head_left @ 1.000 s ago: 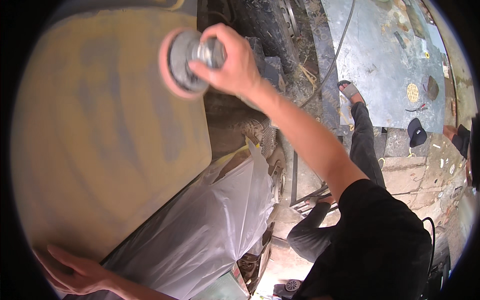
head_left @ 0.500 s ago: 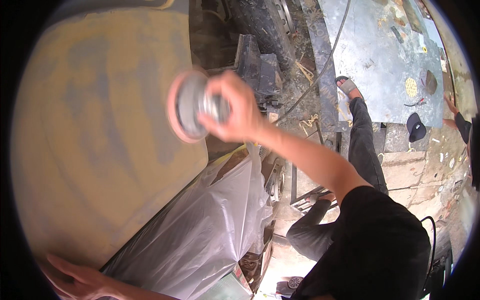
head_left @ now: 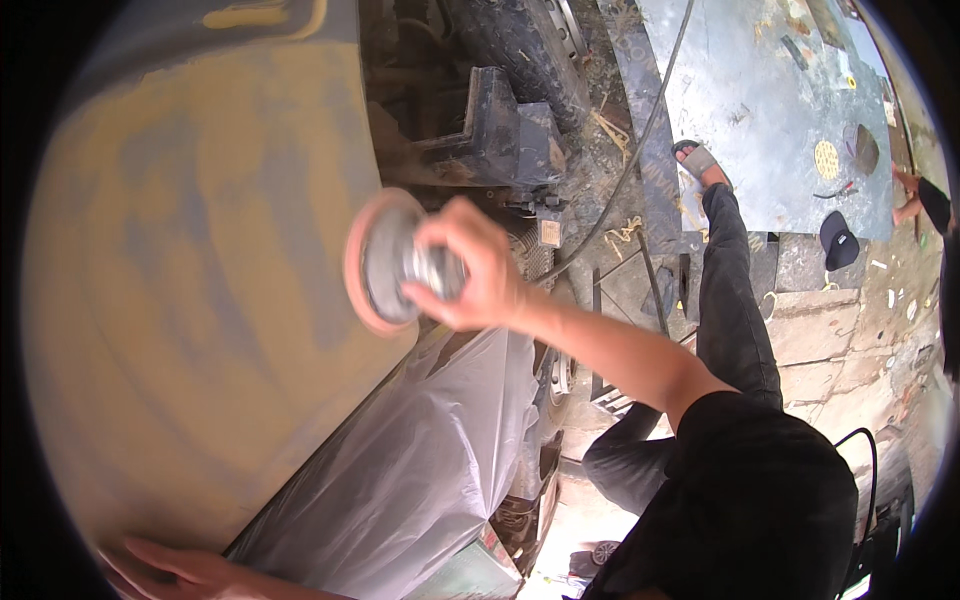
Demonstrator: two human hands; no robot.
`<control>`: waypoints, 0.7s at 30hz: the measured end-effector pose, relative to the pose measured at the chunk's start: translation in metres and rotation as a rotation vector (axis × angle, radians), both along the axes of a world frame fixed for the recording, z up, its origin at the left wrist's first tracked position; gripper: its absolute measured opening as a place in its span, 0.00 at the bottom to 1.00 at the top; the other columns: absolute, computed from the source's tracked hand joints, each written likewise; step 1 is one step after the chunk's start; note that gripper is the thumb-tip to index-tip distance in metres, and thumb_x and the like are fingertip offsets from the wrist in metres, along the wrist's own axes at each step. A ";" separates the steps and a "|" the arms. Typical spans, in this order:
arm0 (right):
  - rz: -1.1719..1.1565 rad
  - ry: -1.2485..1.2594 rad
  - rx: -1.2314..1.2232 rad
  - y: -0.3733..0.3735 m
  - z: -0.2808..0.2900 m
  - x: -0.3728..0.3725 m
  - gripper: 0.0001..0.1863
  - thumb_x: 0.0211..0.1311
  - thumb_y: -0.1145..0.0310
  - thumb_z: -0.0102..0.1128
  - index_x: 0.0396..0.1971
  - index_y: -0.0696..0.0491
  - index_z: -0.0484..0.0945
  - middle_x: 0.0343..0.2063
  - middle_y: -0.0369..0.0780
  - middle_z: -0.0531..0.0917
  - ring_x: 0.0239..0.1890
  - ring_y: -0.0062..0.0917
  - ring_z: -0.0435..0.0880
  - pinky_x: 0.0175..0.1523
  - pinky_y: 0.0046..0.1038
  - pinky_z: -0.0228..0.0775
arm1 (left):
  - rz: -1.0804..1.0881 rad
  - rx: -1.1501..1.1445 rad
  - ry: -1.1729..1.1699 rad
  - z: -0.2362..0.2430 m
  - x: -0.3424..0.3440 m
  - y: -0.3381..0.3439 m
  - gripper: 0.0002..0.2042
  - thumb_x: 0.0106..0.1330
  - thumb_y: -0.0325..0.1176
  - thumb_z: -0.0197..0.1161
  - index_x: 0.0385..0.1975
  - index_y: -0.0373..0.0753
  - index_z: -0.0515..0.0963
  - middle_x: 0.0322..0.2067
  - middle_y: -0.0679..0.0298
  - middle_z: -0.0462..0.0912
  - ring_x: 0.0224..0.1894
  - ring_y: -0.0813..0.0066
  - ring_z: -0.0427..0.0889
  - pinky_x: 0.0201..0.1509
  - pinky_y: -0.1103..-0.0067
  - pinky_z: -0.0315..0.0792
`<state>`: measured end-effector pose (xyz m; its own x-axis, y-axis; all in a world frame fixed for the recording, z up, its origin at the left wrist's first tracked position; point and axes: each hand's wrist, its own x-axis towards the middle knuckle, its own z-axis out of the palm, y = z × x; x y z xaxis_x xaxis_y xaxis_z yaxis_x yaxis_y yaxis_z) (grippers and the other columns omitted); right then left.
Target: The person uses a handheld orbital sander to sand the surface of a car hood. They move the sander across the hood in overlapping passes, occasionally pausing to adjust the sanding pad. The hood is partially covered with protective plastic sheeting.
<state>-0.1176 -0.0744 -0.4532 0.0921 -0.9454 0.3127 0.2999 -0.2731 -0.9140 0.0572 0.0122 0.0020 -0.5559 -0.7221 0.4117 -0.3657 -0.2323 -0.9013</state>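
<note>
The right hand (head_left: 470,265) and the round sander (head_left: 392,262) are blurred, so it cannot be told whether the salmon-coloured pad is touching the yellow-and-grey panel (head_left: 210,270) or is held just off it. The sander's top is partly hidden by the fingers curled around it. The left hand (head_left: 180,568), fingers stretched out and parted, is laid at the panel's lower edge; part of it is lost in the dark rim and its underside cannot be seen. Another person's sleeve (head_left: 934,204) is cut off at the far right. Compared with a second ago, the sander has been brought down along the panel's right edge and is now placed just above the lower right corner, which is partly covered by it; the left hand has been kept by the lower edge. More of the grey band above the panel's top edge has been brought into view. The panel's slanting lower edge is bordered by translucent plastic sheeting (head_left: 420,465). To the left of the sander, room is given by the broad panel surface; beyond the right edge, dark metal parts (head_left: 495,130) and a hose (head_left: 625,170) are seen.
</note>
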 end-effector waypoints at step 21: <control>0.046 -0.069 0.148 0.004 -0.001 -0.004 0.23 0.47 0.65 0.81 0.42 0.50 0.78 0.35 0.41 0.79 0.35 0.35 0.82 0.39 0.36 0.77 | 0.106 -0.062 0.263 -0.045 -0.041 -0.015 0.22 0.77 0.45 0.63 0.57 0.32 0.83 0.68 0.43 0.73 0.72 0.38 0.66 0.73 0.43 0.61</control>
